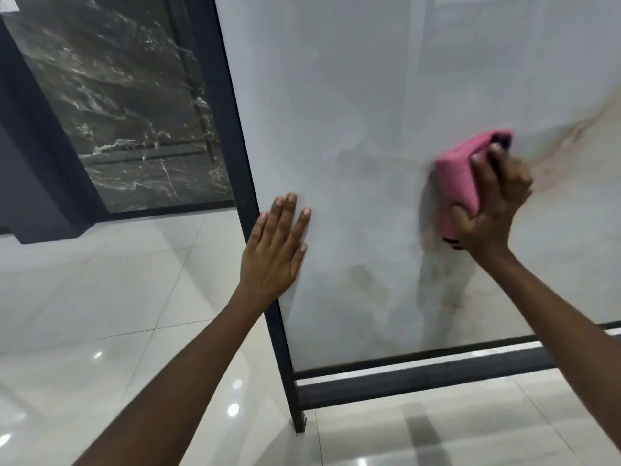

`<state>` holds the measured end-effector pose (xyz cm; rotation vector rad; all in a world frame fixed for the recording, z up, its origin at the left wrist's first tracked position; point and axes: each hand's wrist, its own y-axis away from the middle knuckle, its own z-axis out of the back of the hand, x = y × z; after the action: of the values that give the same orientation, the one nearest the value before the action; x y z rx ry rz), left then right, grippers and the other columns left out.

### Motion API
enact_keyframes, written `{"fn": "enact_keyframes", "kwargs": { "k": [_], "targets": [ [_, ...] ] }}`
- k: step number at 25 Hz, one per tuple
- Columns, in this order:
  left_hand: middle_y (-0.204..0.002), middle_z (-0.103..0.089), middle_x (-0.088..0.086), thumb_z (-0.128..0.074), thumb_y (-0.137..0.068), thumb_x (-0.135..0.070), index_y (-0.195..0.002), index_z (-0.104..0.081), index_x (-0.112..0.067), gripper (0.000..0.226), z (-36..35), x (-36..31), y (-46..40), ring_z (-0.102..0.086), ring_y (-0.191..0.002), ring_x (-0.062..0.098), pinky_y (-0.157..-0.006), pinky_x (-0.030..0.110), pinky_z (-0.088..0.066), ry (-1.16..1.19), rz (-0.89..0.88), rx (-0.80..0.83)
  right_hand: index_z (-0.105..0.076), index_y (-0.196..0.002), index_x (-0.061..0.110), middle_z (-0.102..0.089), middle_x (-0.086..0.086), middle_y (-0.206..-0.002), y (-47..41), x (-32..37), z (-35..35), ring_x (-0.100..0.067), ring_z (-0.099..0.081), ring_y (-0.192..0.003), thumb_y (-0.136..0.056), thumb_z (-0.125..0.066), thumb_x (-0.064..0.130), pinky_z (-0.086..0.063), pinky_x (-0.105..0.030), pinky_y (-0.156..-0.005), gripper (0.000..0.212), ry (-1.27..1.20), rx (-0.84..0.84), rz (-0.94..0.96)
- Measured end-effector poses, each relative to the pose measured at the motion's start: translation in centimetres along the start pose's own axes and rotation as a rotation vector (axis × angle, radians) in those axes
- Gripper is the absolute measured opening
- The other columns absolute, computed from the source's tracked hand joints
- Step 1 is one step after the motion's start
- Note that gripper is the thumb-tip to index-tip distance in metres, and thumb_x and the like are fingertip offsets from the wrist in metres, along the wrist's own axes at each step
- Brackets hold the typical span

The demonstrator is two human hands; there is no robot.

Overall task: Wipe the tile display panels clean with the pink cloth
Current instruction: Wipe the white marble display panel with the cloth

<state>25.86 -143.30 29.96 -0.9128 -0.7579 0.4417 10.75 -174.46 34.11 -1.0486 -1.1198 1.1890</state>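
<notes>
The right hand (pixel 490 210) grips the folded pink cloth (pixel 458 183) against the pale panel (pixel 353 95), right of centre. The left hand (pixel 275 250) lies flat, fingers straight, bracing near the frame (pixel 250 183). Best to keep firm, overlapping strokes toward the brown veining.

My one camera sits on my head, looking forward and down, close to the pale tile panel (pixel 369 112) at arm's reach, its black frame (pixel 268 297) and the glossy floor (pixel 100 297) below.
</notes>
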Motion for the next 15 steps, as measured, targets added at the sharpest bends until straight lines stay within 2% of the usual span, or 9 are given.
{"fn": "enact_keyframes", "kwargs": {
  "k": [2,4,5,7,9,10,11,13,15],
  "targets": [
    [-0.162,0.011,0.009,-0.027,-0.100,-0.035,-0.156,-0.001,-0.016,0.064,-1.3,0.5,0.3,0.004,-0.150,0.023,-0.122,0.038,-0.001,-0.076,0.024,-0.048,-0.038,-0.142,0.019,-0.035,-0.013,-0.146,2.7,1.3,-1.9,-0.031,-0.034,-0.129,-0.075,-0.050,0.027,-0.016,-0.032,-0.113,0.068,0.010,-0.069,-0.174],
    [-0.162,0.010,0.010,-0.023,-0.101,-0.036,-0.155,-0.003,-0.015,0.062,-2.1,0.2,0.3,0.003,-0.150,0.024,-0.122,0.039,-0.002,-0.102,0.034,-0.095,-0.032,-0.141,0.022,-0.034,-0.013,-0.144,8.6,6.2,-4.9,-0.034,-0.036,-0.125,-0.073,-0.049,0.033,-0.022,-0.032,-0.107,0.071,0.014,0.002,-0.162],
    [-0.162,0.010,0.010,-0.022,-0.101,-0.036,-0.155,-0.004,-0.015,0.061,-2.2,0.1,0.4,0.002,-0.150,0.024,-0.122,0.039,-0.002,-0.099,0.028,-0.111,-0.030,-0.140,0.022,-0.033,-0.011,-0.143,12.2,9.4,-6.3,-0.035,-0.040,-0.122,-0.072,-0.049,0.035,-0.031,-0.034,-0.099,0.071,0.004,0.107,-0.028],
    [-0.162,0.010,0.009,-0.022,-0.101,-0.036,-0.156,-0.005,-0.015,0.061,-2.2,0.2,0.7,0.002,-0.150,0.024,-0.122,0.039,-0.003,-0.083,0.018,-0.122,-0.034,-0.141,0.025,-0.036,0.000,-0.145,19.9,14.6,-9.0,-0.030,-0.048,-0.120,-0.071,-0.052,0.034,-0.039,-0.035,-0.087,0.072,0.042,0.402,0.448],
    [-0.161,0.014,0.006,-0.022,-0.102,-0.036,-0.156,-0.001,-0.018,0.061,-1.4,0.4,0.3,0.006,-0.150,0.022,-0.122,0.038,-0.001,-0.049,0.040,-0.103,-0.035,-0.146,0.033,-0.037,0.012,-0.150,24.9,17.9,-9.6,-0.023,-0.035,-0.133,-0.074,-0.057,0.031,-0.028,-0.040,-0.103,0.075,0.091,0.676,0.911],
    [-0.161,0.017,0.004,-0.024,-0.101,-0.037,-0.155,0.002,-0.020,0.062,-0.8,0.2,0.2,0.008,-0.150,0.020,-0.121,0.037,0.000,0.000,0.065,-0.081,-0.035,-0.147,0.034,-0.037,0.014,-0.150,25.3,17.8,-9.7,-0.021,-0.030,-0.136,-0.075,-0.057,0.029,-0.022,-0.040,-0.106,0.076,0.076,0.711,0.983],
    [-0.161,0.019,0.001,-0.026,-0.101,-0.036,-0.155,0.004,-0.022,0.063,-0.3,-0.3,0.4,0.009,-0.149,0.018,-0.121,0.036,0.001,0.079,0.088,-0.056,-0.035,-0.147,0.034,-0.038,0.014,-0.149,24.4,16.7,-9.5,-0.020,-0.030,-0.136,-0.074,-0.055,0.026,-0.024,-0.039,-0.103,0.076,0.047,0.698,0.948],
    [-0.161,0.018,-0.002,-0.029,-0.100,-0.035,-0.155,0.004,-0.025,0.066,0.2,-1.6,1.8,0.008,-0.150,0.019,-0.121,0.036,-0.001,0.219,0.076,-0.012,-0.032,-0.147,0.030,-0.037,0.008,-0.145,20.9,13.1,-8.4,-0.022,-0.038,-0.131,-0.077,-0.052,0.021,-0.040,-0.036,-0.089,0.074,-0.028,0.553,0.717],
    [-0.161,0.017,0.002,-0.030,-0.100,-0.034,-0.155,0.003,-0.022,0.066,-0.4,-2.0,3.5,0.007,-0.150,0.020,-0.121,0.037,-0.003,0.165,0.035,0.015,-0.024,-0.153,0.031,-0.033,-0.001,-0.151,16.1,7.3,-6.2,-0.027,-0.038,-0.135,-0.092,-0.046,0.030,-0.043,-0.040,-0.093,0.065,-0.064,0.318,0.458]
  ]
}}
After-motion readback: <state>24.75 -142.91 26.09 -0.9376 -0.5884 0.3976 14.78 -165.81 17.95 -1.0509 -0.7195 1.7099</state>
